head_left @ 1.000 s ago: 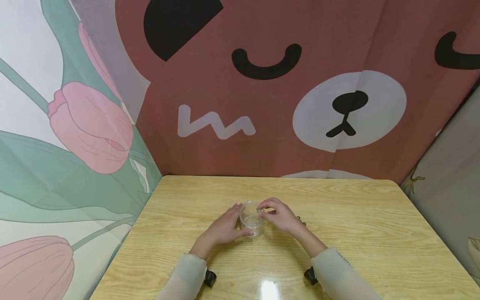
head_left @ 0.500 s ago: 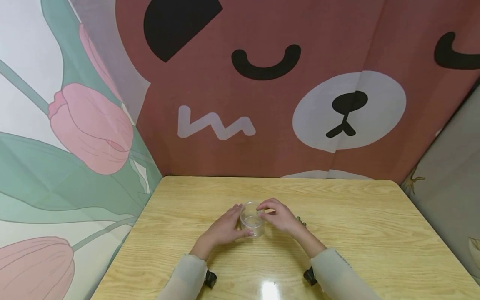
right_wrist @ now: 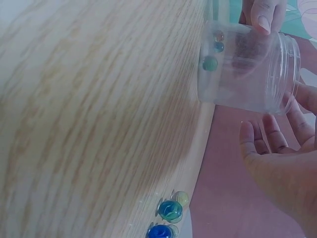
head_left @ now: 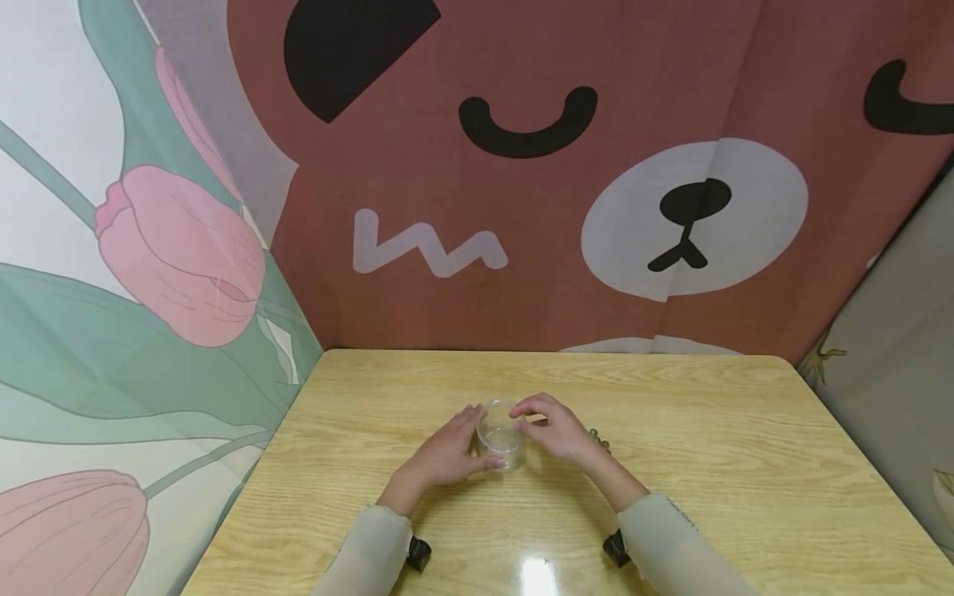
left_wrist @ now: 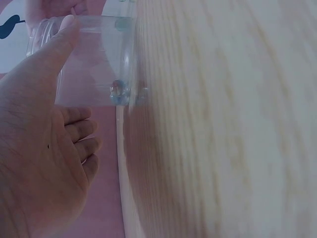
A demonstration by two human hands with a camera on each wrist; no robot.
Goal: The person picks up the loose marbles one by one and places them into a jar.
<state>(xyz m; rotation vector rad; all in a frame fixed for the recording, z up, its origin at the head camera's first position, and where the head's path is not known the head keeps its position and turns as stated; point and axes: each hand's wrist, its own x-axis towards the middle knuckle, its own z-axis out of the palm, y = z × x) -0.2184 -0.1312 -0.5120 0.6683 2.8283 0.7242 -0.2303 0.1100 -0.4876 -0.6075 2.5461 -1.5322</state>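
A clear plastic jar (head_left: 510, 457) stands upright on the table. My left hand (head_left: 445, 451) holds its side, thumb on the near wall and fingers on the far wall. At the jar's bottom, the right wrist view shows a green marble (right_wrist: 210, 63), a small blue marble (right_wrist: 219, 47) and a brownish marble (right_wrist: 219, 36). My right hand (head_left: 555, 426) is at the right side of the rim, with its thumb and forefinger apart over the mouth and no marble visible between them. Its other fingers are loosely bent.
Several more marbles lie on the wooden table (head_left: 708, 463) to the right of the jar, partly behind my right wrist, including a blue-green marble (right_wrist: 170, 211) and a deep blue marble (right_wrist: 160, 231). A printed bear cloth (head_left: 417, 314) hangs behind the table.
A greenish marble pinched in my right fingertips at the rim is gone from them now, and those fingertips have parted. My left hand and the jar have stayed in place.
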